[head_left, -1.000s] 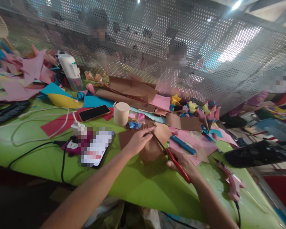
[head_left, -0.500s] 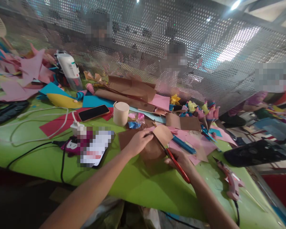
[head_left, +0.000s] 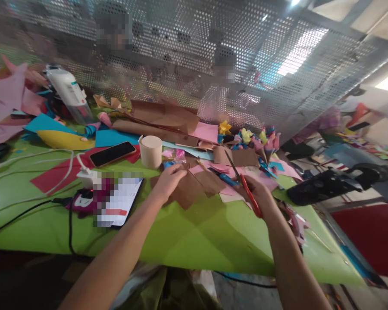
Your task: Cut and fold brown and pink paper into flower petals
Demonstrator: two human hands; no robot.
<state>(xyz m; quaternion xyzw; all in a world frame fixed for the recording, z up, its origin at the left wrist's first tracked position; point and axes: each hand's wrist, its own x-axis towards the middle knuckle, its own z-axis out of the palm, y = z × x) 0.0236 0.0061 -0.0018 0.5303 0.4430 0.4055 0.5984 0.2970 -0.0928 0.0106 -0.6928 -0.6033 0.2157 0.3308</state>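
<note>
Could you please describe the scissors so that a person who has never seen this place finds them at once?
Start from the large green table and find the right hand above it. This hand holds the scissors, dark blades pointing to the picture's upper left. Their bright red handles set them apart from the blue object lying close by.
</note>
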